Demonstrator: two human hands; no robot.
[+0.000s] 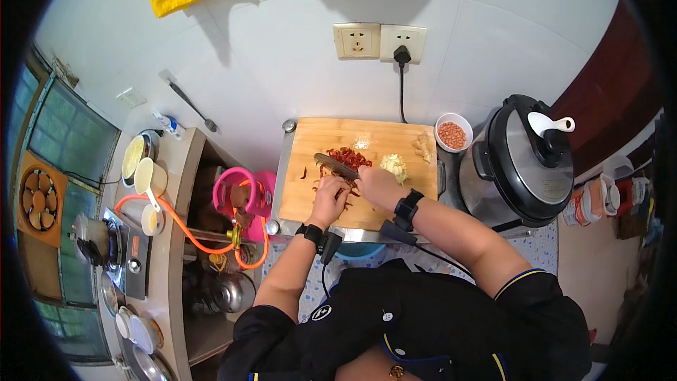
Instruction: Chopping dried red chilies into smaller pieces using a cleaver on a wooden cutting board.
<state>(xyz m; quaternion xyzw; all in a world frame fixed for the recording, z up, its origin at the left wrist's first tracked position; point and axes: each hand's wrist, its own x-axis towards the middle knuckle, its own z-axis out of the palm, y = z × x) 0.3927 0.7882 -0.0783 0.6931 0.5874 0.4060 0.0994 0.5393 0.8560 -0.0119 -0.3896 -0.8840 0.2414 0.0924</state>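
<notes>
My right hand point(374, 184) grips a kitchen knife point(337, 166) whose blade points left over a wooden cutting board point(301, 143). The handle is hidden in my fist. With bent fingers, my left hand point(330, 200) presses down close beside the blade, on dried red chillies partly hidden under the fingers. Chopped red chilli point(350, 156) lies in a pile just beyond the knife. A mound of chopped garlic point(394, 167) sits right of the chilli, and a piece of ginger root point(422, 147) lies near the board's right edge. One dark chilli piece point(303, 173) rests alone at the left.
A white bowl of peanuts point(452, 135) and a large electric pressure cooker point(515, 164) stand to the right. A plugged black cord point(402, 90) runs down the wall behind. On the left are a pink bucket point(225, 185), an orange gas hose point(180, 222) and a counter with a gas stove point(129, 259).
</notes>
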